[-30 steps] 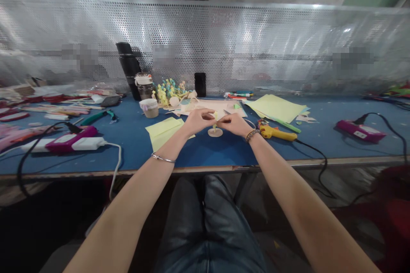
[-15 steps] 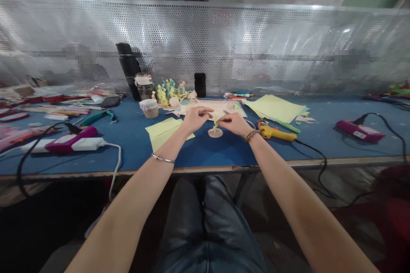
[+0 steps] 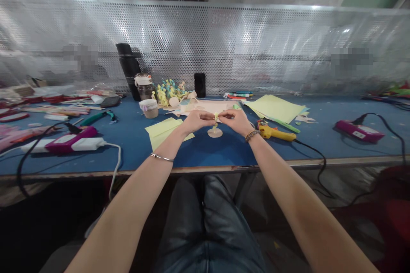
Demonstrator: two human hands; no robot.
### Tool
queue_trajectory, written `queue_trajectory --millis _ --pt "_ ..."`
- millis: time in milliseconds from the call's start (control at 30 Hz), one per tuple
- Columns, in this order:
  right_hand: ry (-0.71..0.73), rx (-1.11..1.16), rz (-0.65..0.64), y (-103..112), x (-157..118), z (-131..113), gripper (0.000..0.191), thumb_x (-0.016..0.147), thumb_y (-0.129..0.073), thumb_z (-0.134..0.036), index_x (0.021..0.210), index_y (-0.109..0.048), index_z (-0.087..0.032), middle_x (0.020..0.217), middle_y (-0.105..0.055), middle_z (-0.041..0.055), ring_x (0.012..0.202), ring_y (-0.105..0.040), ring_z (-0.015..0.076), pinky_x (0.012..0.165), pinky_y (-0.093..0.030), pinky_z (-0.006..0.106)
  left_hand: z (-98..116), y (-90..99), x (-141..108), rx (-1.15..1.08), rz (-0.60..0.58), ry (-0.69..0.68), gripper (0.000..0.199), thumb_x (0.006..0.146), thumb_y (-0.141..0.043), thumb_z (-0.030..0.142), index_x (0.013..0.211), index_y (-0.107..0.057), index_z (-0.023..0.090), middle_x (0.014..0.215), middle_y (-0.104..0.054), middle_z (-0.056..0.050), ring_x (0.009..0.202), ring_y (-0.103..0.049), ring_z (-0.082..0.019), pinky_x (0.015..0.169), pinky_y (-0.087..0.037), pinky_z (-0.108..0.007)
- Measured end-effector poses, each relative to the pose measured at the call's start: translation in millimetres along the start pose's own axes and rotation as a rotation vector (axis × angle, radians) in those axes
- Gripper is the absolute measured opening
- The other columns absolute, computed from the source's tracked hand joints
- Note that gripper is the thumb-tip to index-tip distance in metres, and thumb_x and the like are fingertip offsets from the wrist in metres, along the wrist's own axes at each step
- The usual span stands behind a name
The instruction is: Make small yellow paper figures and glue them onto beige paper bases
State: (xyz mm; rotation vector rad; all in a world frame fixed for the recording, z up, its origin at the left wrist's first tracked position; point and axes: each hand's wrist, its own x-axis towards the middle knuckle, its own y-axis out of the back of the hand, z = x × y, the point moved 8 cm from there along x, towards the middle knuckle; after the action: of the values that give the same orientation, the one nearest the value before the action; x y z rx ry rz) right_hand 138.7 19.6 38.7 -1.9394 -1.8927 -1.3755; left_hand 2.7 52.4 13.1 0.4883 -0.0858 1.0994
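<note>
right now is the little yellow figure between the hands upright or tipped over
Upright: the yellow figure rises above its round base, which looks flat.

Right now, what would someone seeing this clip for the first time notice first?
Probably the left hand and right hand, meeting at a small yellow figure above a pale round base, near the front edge of the blue table. Next, perhaps, the bright yellow glue gun just right of the right hand, and the purple power strip farther right.
</note>
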Motion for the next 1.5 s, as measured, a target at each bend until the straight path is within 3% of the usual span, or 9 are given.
queue_trajectory --millis 667,1500 --pt "0.051 -0.038 -0.017 -2.4 -0.7 1.3 0.017 0.074 -0.061 -0.028 0.076 -0.071 -0.015 0.078 -0.070 0.0060 0.070 -0.062 0.0157 0.067 -0.047 0.027 8.5 3.0 -1.4 0.136 0.052 -0.049 0.025 0.063 -0.070 0.030 0.081 -0.070 0.012 0.082 -0.070 -0.008 0.079 -0.064 -0.018 0.077 -0.050 -0.031" --pt "0.047 -0.032 -0.031 -2.7 -0.6 0.0 0.017 0.075 -0.061 -0.028 0.076 -0.071 -0.015 0.078 -0.070 0.0064 0.071 -0.062 0.0164 0.067 -0.047 0.027 6.4 -1.8 -0.2 0.063 0.009 -0.106 0.027 0.059 -0.073 0.027 0.078 -0.065 0.011 0.073 -0.067 -0.006 0.071 -0.062 -0.015 0.071 -0.049 -0.030"
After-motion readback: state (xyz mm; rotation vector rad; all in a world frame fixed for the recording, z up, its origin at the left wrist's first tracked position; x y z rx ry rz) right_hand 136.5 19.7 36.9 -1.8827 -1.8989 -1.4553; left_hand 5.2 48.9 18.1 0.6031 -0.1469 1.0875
